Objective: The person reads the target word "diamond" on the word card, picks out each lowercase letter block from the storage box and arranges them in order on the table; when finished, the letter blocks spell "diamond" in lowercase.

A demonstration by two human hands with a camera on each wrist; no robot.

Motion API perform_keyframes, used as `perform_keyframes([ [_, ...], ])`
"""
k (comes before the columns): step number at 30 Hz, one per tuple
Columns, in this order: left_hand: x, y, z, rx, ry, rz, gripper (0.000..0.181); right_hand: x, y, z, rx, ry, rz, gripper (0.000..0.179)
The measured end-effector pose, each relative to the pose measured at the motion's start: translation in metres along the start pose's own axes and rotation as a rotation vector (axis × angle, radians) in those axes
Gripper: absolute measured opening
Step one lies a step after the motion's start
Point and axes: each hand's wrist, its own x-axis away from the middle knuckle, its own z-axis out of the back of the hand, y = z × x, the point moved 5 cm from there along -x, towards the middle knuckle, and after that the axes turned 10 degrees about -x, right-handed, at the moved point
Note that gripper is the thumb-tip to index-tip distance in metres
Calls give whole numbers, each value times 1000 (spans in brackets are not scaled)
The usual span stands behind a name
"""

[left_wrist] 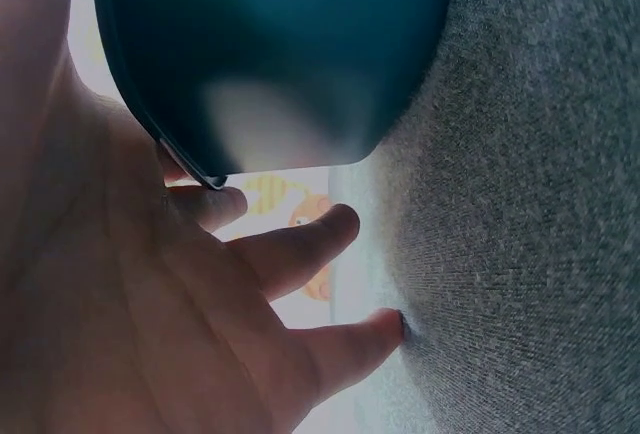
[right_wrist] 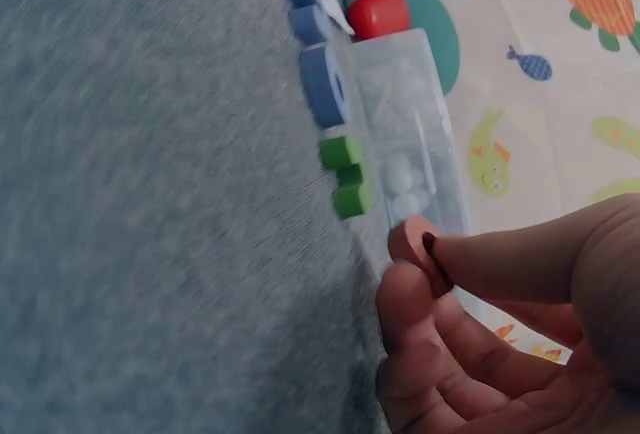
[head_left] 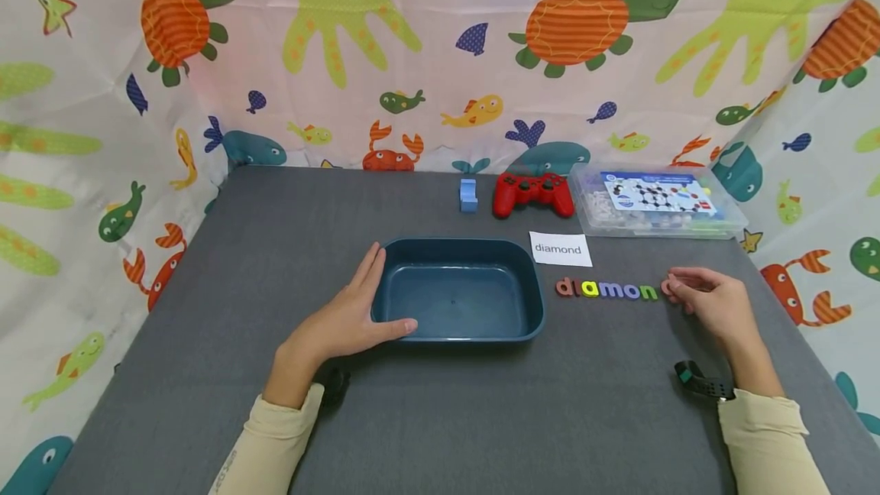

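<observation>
At the left end of a dark blue plastic tub, my left hand rests with straight fingers along its side and the thumb over the near rim. In the left wrist view the fingers are spread beside the tub's wall. My right hand pinches a salmon-coloured toy letter between thumb and fingers; part of it is hidden. That letter is at the right end of a row of coloured letters reading "diamon", just past the green n.
Above the row lies a white card printed "diamond". Farther back are a light blue block, a red game controller and a clear plastic case with a molecule label. A sea-animal curtain surrounds the grey table.
</observation>
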Motion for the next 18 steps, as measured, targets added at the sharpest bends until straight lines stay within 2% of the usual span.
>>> perform_keyframes([
  [5, -1, 0, 0, 7, 1, -1, 129, 0, 1, -1, 159, -12, -27, 46],
  [9, -2, -1, 0, 8, 4, 1, 129, -1, 2, 0, 230, -12, -26, 50],
  [14, -2, -1, -2, 8, 1, -16, 128, 1, 7, 1, 274, 0, -4, 50],
  [18, 0, -2, -1, 16, 7, -18, 128, 1, 10, -3, 267, 18, 13, 50],
])
